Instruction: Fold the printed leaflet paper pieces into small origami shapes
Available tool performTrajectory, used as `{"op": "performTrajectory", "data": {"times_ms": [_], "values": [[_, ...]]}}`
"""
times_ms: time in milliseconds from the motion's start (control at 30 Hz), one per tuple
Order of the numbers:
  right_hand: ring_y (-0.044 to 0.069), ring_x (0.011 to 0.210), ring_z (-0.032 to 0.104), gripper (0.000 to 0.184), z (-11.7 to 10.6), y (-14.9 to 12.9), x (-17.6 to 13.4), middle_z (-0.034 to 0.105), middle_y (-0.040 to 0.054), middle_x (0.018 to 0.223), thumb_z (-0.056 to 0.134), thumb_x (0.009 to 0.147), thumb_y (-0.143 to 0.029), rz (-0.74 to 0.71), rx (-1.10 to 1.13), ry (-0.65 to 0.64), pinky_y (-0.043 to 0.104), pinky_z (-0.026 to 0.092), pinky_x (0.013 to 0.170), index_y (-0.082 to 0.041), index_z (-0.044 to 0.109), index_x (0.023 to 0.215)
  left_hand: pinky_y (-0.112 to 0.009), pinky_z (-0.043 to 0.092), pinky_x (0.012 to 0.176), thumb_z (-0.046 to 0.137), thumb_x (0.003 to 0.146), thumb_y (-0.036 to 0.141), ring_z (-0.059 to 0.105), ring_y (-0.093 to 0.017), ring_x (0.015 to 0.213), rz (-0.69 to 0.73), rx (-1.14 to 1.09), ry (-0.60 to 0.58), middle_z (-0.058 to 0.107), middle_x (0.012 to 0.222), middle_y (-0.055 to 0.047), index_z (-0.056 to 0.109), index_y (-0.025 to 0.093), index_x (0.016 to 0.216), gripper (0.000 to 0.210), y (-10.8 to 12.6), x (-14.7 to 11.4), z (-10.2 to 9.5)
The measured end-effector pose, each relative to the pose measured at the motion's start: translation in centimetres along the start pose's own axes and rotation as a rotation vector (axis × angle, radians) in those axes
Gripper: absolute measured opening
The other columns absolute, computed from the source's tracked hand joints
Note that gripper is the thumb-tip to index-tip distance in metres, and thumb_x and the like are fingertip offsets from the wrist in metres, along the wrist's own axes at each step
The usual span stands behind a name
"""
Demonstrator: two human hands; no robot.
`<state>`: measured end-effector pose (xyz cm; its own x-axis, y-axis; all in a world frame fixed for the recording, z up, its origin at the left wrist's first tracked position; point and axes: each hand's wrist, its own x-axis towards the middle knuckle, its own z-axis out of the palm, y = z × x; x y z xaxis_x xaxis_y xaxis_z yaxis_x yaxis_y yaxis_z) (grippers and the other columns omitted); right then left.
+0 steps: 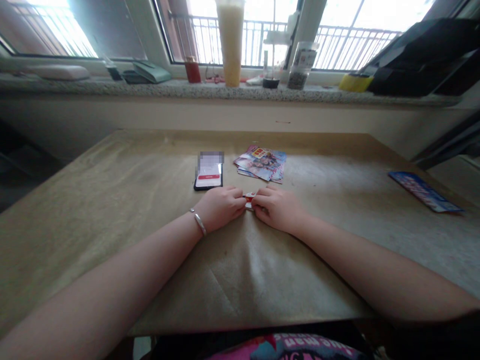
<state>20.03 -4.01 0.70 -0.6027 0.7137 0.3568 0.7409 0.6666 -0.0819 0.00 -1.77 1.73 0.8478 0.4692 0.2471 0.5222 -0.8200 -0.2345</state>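
Observation:
Both of my hands meet near the middle of the table, with their fingers closed on a small red and white item, perhaps a folded card or packet; most of it is hidden by the fingers. My left hand, with a silver bracelet at the wrist, grips its left side. On its right side, my right hand pinches with thumb and fingers. Just beyond my left hand lies a phone with a lit screen, partly blurred out. A fanned pile of colourful printed cards rests beyond my right hand.
A blue printed packet lies at the table's right side. Along the granite windowsill stand a tall yellowish container, a red jar, a clear container, a yellow object and a black bag. A tan cover spreads over the table.

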Motion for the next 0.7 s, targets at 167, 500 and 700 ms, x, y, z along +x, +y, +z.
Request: {"op": "performTrajectory", "data": {"times_ms": [167,500,700], "values": [[0.015,0.073,0.055,0.014,0.4,0.1,0.3,0.061,0.0046,0.079,0.052,0.081,-0.020,0.192,0.169,-0.035,0.025,0.038,0.064,-0.018,0.065,0.077,-0.026,0.041,0.060,0.047,0.091,0.026,0.054,-0.015,0.069,-0.021,-0.029,-0.013,0.060,0.078,-0.004,0.064,0.016,0.076,0.024,0.1,0.0,-0.3],[0.016,0.079,0.056,0.016,0.6,1.7,0.2,0.065,0.0064,0.084,0.054,0.087,-0.025,0.126,0.201,-0.076,0.026,0.038,0.069,-0.018,0.067,0.083,-0.028,0.047,0.068,0.044,0.092,0.025,0.058,-0.016,0.076,0.032,-0.044,-0.024,0.063,0.083,-0.006,0.066,0.016,0.088,0.024,0.1,-0.2,-0.4],[0.017,0.080,0.056,0.016,0.4,2.0,0.4,0.067,0.0059,0.083,0.056,0.088,-0.028,0.063,0.137,-0.067,0.028,0.035,0.073,-0.019,0.068,0.083,-0.027,0.049,0.069,0.046,0.091,0.024,0.059,-0.016,0.077,0.063,-0.097,0.034,0.064,0.084,-0.005,0.065,0.016,0.093,0.022,-0.2,-0.4,-0.3]]}}
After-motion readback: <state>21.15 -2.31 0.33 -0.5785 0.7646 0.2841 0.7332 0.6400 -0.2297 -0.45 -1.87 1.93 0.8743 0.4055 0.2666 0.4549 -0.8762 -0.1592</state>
